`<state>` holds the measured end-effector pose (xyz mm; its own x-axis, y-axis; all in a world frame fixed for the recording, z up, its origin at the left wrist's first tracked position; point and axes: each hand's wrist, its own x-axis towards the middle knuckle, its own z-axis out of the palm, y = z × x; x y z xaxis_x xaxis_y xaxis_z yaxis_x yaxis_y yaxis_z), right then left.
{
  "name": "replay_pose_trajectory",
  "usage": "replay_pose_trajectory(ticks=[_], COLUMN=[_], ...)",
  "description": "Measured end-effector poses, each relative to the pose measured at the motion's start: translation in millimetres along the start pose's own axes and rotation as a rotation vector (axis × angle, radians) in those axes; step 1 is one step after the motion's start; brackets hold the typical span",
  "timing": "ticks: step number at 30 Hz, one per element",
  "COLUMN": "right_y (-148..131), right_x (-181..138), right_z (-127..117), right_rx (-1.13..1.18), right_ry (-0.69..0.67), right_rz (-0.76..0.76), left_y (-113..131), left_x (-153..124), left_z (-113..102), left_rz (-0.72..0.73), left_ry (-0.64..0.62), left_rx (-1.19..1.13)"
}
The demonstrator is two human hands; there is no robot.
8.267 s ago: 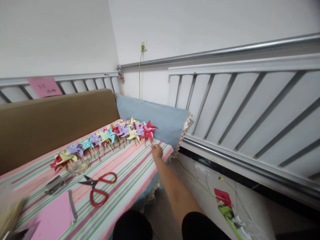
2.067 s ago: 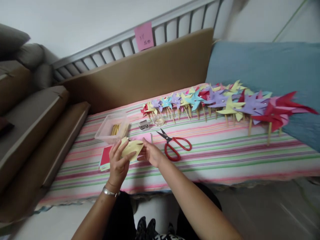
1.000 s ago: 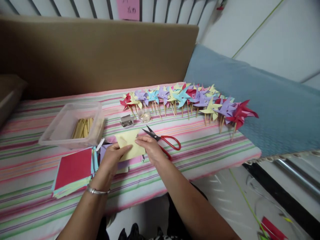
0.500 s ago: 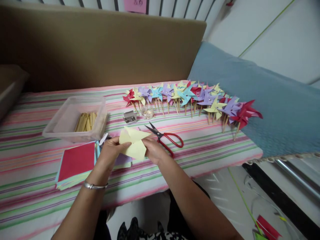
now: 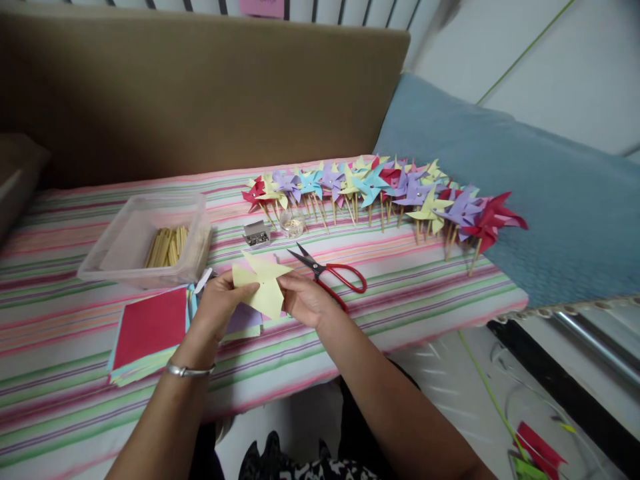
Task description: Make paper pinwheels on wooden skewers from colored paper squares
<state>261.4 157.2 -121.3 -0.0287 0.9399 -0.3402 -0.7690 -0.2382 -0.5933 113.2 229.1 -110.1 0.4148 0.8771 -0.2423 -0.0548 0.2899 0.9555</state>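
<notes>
Both my hands hold a pale yellow paper piece (image 5: 264,283), cut and folded into pinwheel points, just above the striped cloth (image 5: 400,293). My left hand (image 5: 220,303) pinches its left side with the thumb on top. My right hand (image 5: 304,298) grips its right edge. Red-handled scissors (image 5: 333,275) lie open on the cloth just right of my right hand. A stack of coloured paper squares (image 5: 149,330), red on top, lies left of my left hand.
A row of finished paper pinwheels on sticks (image 5: 380,197) runs along the back of the cloth. A clear plastic box of wooden sticks (image 5: 150,243), a small tin of pins (image 5: 257,235) and a small clear cup (image 5: 291,223) stand behind my hands. A blue cushion (image 5: 525,193) lies right.
Over the last second the flat yellow sheet in my hands has been folded into pinwheel points. Earlier my right hand was far right at the end of the pinwheel row.
</notes>
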Motion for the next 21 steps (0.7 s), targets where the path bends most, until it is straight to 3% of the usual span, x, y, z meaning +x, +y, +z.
replay_pose_trajectory(ticks=[4, 7, 12, 15, 18, 21], right_y=[-2, -5, -8, -6, -2, -2], right_x=[1, 3, 2, -3, -5, -2], right_z=[0, 2, 1, 2, 6, 8], right_rx=[0.002, -0.070, -0.570, -0.890, -0.899, -0.530], right_ry=[0.065, 0.175, 0.387, 0.400, 0.361, 0.354], right_rz=[-0.062, -0.209, -0.687, -0.837, -0.830, -0.656], left_y=[0, 1, 4, 2, -2, -3], left_x=[-1, -1, -5, -7, -7, -6], left_z=[0, -1, 3, 9, 12, 12], left_rz=[-0.001, -0.019, -0.151, -0.164, -0.140, -0.139], left_ry=[-0.003, -0.023, -0.114, -0.138, -0.072, 0.048], left_rx=[-0.005, -0.017, -0.045, -0.091, -0.077, -0.044])
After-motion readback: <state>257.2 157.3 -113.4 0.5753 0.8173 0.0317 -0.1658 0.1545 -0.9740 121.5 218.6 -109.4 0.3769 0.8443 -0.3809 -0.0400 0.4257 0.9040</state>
